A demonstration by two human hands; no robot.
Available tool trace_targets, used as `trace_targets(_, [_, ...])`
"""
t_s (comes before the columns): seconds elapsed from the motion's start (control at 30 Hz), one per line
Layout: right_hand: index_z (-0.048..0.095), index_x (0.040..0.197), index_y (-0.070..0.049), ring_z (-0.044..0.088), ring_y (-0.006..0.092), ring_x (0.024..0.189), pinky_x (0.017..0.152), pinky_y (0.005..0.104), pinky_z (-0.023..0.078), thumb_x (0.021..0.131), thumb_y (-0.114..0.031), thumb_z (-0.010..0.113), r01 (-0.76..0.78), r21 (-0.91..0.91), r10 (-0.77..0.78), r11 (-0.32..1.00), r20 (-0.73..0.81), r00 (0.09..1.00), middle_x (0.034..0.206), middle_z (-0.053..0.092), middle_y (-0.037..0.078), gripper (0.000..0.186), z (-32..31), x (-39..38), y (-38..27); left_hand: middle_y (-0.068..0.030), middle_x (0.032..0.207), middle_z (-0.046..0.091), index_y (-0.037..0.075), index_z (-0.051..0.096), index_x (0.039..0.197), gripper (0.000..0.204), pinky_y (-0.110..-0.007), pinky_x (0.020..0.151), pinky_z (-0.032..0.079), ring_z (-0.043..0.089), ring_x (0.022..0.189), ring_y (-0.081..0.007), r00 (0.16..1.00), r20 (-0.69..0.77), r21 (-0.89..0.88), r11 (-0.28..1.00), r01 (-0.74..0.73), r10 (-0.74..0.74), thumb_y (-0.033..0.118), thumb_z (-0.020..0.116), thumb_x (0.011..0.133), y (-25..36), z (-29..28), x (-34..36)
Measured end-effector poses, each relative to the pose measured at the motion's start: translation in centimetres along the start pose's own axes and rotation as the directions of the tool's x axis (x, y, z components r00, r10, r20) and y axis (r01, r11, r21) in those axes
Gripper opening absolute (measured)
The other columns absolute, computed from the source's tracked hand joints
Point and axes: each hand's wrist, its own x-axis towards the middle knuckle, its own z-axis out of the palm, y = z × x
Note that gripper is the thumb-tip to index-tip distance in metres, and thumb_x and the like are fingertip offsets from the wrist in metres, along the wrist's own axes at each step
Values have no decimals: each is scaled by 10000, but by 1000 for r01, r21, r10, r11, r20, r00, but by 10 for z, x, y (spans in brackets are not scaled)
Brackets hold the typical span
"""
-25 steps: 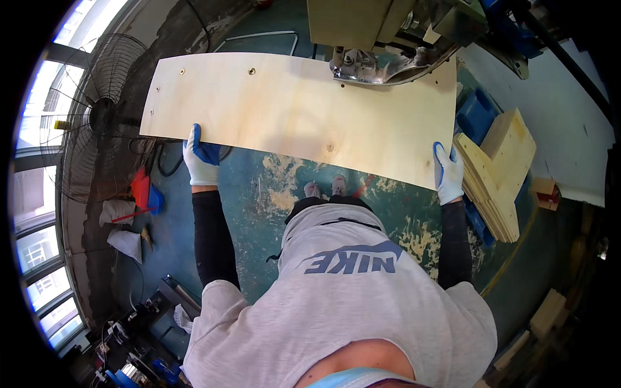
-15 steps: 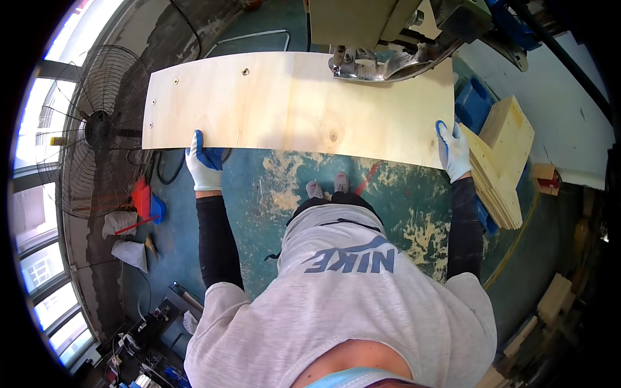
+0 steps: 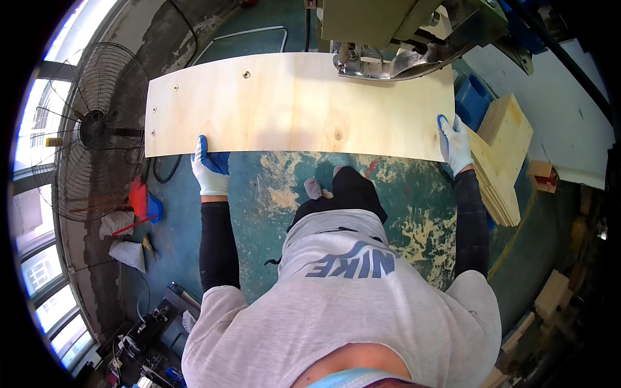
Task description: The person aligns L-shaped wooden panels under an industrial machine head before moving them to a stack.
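Note:
A long pale plywood board (image 3: pixel 291 107) lies level before me, its right part under the metal arm of a machine (image 3: pixel 375 67). Several round metal inserts (image 3: pixel 246 75) sit in its left part. My left hand (image 3: pixel 210 169), in a white and blue glove, grips the near edge toward the left, thumb on top and fingers beneath. At the right end, my right hand (image 3: pixel 457 143), gloved alike, clasps the near corner with the thumb over the face. The fingers under the wood are hidden.
The machine's green body (image 3: pixel 362 22) stands over the board's far side. Stacked plywood pieces (image 3: pixel 498 161) and a blue bin (image 3: pixel 474 103) are at the right. A large caged fan (image 3: pixel 94 129) stands on the left, with a red dustpan-like object (image 3: pixel 138 197) below it.
The board has turned slightly: its left end came nearer and its right near corner went farther away. Both hands moved with it. My right leg has lifted or stepped forward.

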Motion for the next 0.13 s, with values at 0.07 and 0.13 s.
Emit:
trace_targets(0.07, [516,1386,28,594,145,1155,976,274,482,990,-57,625,-22,-80,20,997,-29,999,1309,622,90,420,3,10,-3,-139,1210,675,41,578,1274,290,-492,852,631,698,1074,-301,999,4,26,999,-44,44,138,611,1003,2,5,2])
trace_targets(0.13, [468,1446,23,597,184,1195,1060,310,458,983,-65,637,-17,-77,13,997,-53,999,1332,612,91,501,4,6,2,-163,1291,651,39,508,1401,428,-492,871,625,681,1132,-319,1000,25,-19,1000,-18,18,139,617,999,0,0,0])
